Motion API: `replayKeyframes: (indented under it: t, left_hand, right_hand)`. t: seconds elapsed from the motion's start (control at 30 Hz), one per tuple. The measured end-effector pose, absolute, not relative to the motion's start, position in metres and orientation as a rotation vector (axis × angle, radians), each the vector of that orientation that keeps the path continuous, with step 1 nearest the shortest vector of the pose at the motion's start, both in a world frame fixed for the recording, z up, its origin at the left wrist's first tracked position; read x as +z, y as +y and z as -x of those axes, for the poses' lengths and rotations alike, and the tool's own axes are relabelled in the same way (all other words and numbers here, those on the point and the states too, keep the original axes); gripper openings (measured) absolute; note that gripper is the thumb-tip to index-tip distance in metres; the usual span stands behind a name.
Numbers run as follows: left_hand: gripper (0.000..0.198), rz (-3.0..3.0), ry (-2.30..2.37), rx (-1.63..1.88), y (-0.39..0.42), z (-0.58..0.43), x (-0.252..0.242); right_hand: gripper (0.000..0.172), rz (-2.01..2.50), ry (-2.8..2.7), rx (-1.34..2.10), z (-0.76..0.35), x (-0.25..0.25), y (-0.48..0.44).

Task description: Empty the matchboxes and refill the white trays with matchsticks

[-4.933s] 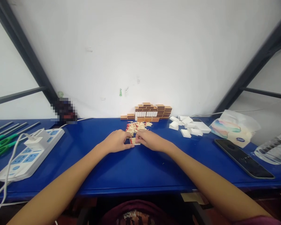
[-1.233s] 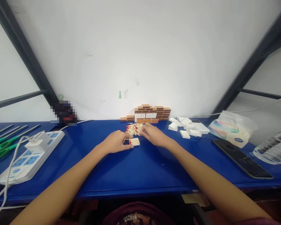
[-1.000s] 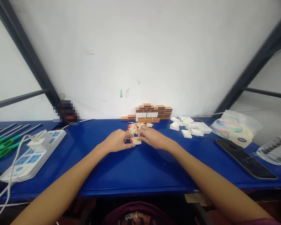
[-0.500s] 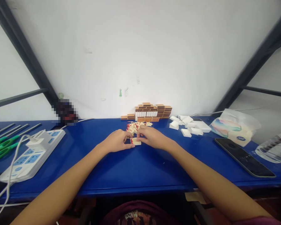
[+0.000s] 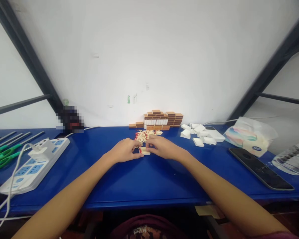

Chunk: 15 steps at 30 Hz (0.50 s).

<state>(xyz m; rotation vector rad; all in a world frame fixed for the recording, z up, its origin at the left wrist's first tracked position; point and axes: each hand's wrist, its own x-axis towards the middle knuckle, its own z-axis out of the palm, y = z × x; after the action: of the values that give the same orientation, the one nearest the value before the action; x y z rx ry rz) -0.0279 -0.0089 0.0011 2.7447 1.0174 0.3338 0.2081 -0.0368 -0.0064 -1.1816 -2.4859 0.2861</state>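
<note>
A small white matchbox tray (image 5: 147,153) with red-tipped matches (image 5: 145,150) in it lies on the blue table, between my hands. My left hand (image 5: 126,150) grips the tray's left end, thumb at the front corner and fingers curled behind. Over the right part of the tray my right hand (image 5: 161,146) has its thumb and fingers pinched together at the matches; the fingertips partly hide what they hold. Just behind the tray spreads a loose pile of matches (image 5: 142,135), their red heads mostly to the left.
Brown matchboxes (image 5: 174,119) are stacked against the wall. Several white trays (image 5: 198,142) lie scattered to the right, near a phone (image 5: 260,168), a tissue pack (image 5: 246,136) and a clear plastic bottle (image 5: 292,157). At left are a power strip (image 5: 37,166) and green-handled tools (image 5: 3,154).
The whole view has shifted slightly downward. Both hands stay around the tray, with only a tiny movement of the right fingers over the matches.
</note>
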Motion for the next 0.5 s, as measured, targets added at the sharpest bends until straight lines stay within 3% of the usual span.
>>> replayKeyframes:
  t: [0.23,0.33,0.5]
  left_hand:
    - [0.039,-2.67,0.993,0.337,-0.011,0.029,0.005]
    - [0.039,-2.671,1.002,0.33,-0.01,0.03,0.005]
    - [0.039,-2.666,0.966,0.338,-0.009,0.029,0.003]
  right_hand:
    - [0.011,1.288,-2.231,0.123,-0.248,0.028,-0.025]
    - [0.014,1.523,-1.837,0.028,-0.325,0.053,-0.018]
    - [0.015,2.114,-1.22,-0.452,-0.502,0.056,-0.037]
